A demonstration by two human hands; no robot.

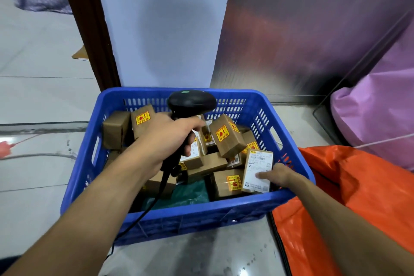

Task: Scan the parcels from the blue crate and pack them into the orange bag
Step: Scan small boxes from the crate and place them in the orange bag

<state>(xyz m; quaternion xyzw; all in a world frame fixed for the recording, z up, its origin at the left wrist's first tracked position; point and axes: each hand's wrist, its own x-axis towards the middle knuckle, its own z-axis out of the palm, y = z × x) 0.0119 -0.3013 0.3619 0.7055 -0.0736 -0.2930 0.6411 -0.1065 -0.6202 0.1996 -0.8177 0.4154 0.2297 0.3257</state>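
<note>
Two bare forearms reach in from the bottom edge, the left from 7 o'clock and the right from 5 o'clock. The left hand [165, 141] is curled tightly round the handle of a black scanner [191, 102], whose head sits above the fist and faces away toward 12 o'clock, over the far half of the crate [179, 215]. The scanner's cable [143, 215] hangs from the handle's base, crosses the crate's near wall and runs down toward 7 o'clock. The right hand [280, 175] holds a parcel [257, 170] standing nearly upright inside the crate at its 4 o'clock corner, white label facing the camera; the thumb lies across the label's lower part, and the other fingers are hidden behind the box. The blue crate stands on the floor at the centre of the view, filled with small brown boxes [227, 135] lying at mixed angles, many with yellow and red stickers. A green plastic sheet [186, 195] shows on the crate's bottom at 6 o'clock. The orange bag [347, 186] lies just beside the crate at its 4 o'clock side, touching its corner. A pink sack [380, 107] sits at 2 o'clock, apart from the crate.
</note>
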